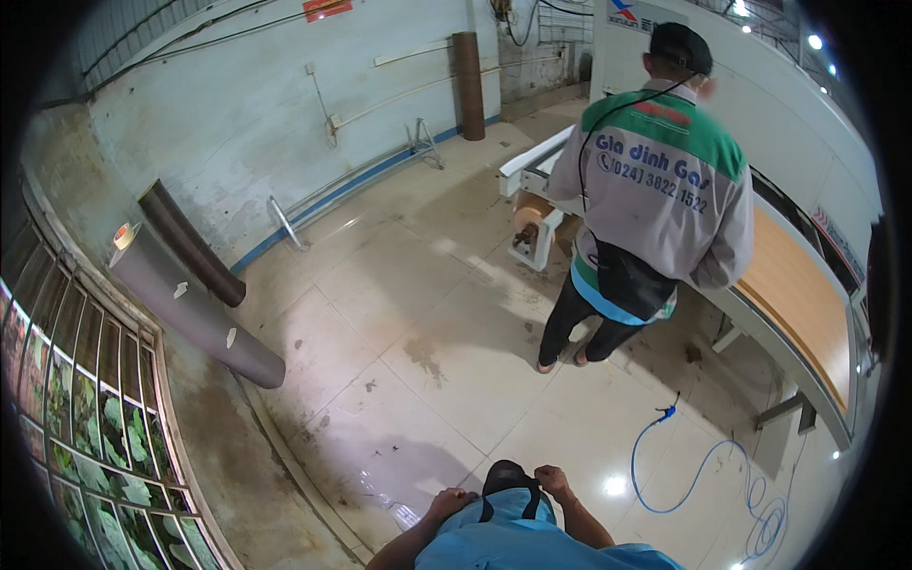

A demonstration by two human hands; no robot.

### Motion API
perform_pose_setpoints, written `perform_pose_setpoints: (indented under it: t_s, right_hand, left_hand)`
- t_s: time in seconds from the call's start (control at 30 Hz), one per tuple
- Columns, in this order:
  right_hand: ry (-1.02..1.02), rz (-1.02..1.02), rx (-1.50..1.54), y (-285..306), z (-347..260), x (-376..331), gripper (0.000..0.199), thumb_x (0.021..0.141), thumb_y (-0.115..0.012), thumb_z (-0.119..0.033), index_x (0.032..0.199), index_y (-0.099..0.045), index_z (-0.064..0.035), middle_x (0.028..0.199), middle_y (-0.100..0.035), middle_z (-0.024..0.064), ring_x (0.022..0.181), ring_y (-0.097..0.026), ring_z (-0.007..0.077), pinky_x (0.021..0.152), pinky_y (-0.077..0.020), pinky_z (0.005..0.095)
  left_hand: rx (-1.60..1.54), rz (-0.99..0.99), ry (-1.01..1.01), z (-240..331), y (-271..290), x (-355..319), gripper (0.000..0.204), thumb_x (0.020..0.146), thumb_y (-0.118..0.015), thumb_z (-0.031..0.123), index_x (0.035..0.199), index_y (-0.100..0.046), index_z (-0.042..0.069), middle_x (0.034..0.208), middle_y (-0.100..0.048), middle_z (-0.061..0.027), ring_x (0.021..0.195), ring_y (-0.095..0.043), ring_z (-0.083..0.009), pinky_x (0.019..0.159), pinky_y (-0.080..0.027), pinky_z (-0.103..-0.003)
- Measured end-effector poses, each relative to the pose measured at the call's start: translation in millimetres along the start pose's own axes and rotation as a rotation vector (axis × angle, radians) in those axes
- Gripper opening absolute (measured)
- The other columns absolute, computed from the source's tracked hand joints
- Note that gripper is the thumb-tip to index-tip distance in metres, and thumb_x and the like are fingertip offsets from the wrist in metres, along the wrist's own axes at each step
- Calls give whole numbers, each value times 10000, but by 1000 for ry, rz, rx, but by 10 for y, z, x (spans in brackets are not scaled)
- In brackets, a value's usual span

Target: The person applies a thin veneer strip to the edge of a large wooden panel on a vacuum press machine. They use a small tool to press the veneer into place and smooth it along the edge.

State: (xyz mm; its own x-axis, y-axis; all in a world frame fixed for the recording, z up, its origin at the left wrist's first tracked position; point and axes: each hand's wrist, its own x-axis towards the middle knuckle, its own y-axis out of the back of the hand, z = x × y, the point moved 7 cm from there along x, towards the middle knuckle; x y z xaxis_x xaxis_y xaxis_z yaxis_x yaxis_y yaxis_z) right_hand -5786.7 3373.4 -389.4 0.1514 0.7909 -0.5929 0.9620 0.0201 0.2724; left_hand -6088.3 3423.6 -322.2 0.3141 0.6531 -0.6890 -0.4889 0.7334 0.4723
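Note:
Both my hands are at my waist, in front of my blue shirt. A black pouch-like thing with dark straps sits at my front between them. My right hand is closed at the upper right side of the pouch, its fingers pinching a dark strap or edge there. On the other side, my left hand is closed with curled fingers, close to the pouch's left side. What it holds, if anything, is too small to tell.
A co-worker stands with their back to me at a long machine table bearing a wood-coloured panel. A blue air hose lies coiled on the floor. Large rolls lean by the left wall, near a barred window.

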Motion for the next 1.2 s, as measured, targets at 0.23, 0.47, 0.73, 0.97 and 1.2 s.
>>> perform_pose_setpoints:
  t_s: [0.23, 0.47, 0.73, 0.97, 1.2]
  right_hand:
    - [-351, 112, 325, -51, 1, 359, 283, 828, -647, -265, 978, -646, -25, 860, -659, 111, 707, -657, 222, 561, -521, 342]
    - [-535, 7, 302, -143, -57, 1129, 204, 828, -695, -211, 915, -620, -42, 762, -632, 104, 612, -616, 232, 536, -494, 406]
    - [-337, -98, 165, -304, -2137, 3387, 169, 870, -554, -157, 979, -600, -37, 790, -626, 89, 621, -617, 207, 480, -467, 320]
    - [-76, -100, 147, -652, -4122, 4556, 147, 898, -516, -137, 958, -591, -26, 774, -599, 65, 618, -593, 188, 475, -435, 315]
    - [-211, -272, -74, -1398, -4362, 4863, 320, 914, -530, -224, 1181, -553, -48, 1007, -625, 142, 904, -622, 276, 744, -513, 413]
  left_hand:
    - [56, -23, 141, -802, 498, 414, 460, 876, -536, 472, 1005, -698, 61, 921, -707, -139, 895, -668, -299, 825, -510, -387]
    - [-811, 242, 502, -1924, 1018, 338, 324, 893, -567, 322, 956, -664, 19, 826, -698, -101, 685, -670, -203, 576, -527, -371]
    - [-264, 388, 580, -1612, 2190, 1293, 396, 848, -539, 426, 1002, -691, 95, 968, -705, -126, 910, -677, -291, 828, -529, -445]
    - [-176, 380, 569, -917, 3031, 2125, 518, 830, -516, 484, 1153, -655, 104, 1166, -643, -162, 1104, -609, -320, 932, -485, -450]
    - [-621, 551, 654, -1664, 3994, 2363, 526, 819, -543, 496, 1138, -653, 92, 1169, -636, -174, 1090, -613, -316, 909, -492, -450]
